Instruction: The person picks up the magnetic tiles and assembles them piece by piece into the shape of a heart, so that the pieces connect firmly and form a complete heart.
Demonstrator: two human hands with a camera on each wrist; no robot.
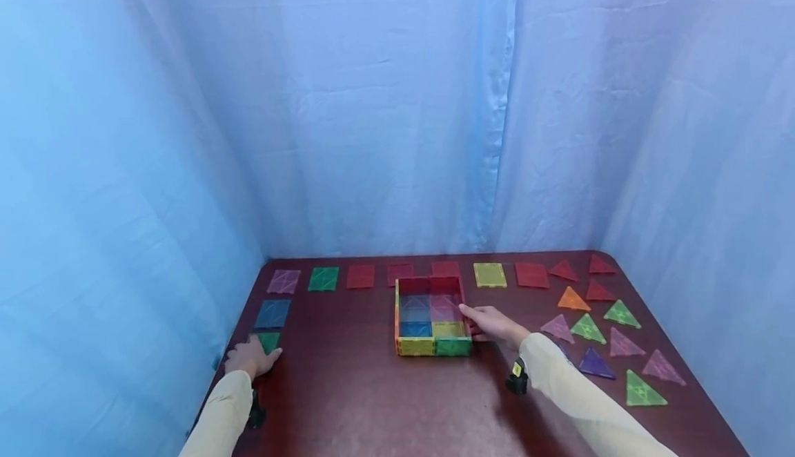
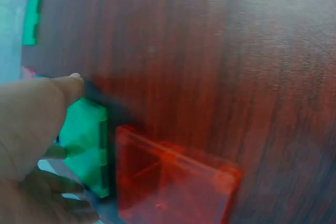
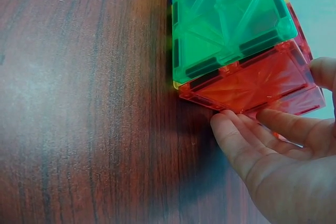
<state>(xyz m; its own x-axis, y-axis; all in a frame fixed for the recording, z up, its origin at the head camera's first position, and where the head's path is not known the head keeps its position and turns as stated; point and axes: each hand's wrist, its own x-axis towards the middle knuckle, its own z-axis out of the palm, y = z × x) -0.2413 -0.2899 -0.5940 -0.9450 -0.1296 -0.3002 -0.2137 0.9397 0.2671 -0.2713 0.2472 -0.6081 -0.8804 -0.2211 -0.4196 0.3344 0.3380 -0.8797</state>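
An open-topped box of magnetic tiles (image 1: 452,346) stands mid-table, with a yellow and a green front wall and a coloured floor. My right hand (image 1: 495,326) holds its right side, thumb over the rim and fingers along the red wall (image 3: 244,83). At the table's left edge my left hand (image 1: 248,358) reaches over a green square tile (image 1: 269,341). In the left wrist view its thumb and fingers spread to either side of that green tile (image 2: 86,145), one fingertip at its edge. A red square tile (image 2: 173,182) lies close beside it, hidden in the head view.
Purple (image 1: 283,281), blue (image 1: 272,313) and green (image 1: 324,279) square tiles lie at the left and back left. Red and yellow (image 1: 490,275) squares line the back edge. Several triangle tiles, among them an orange one (image 1: 573,299), spread over the right side. Blue curtains (image 1: 385,132) surround the table.
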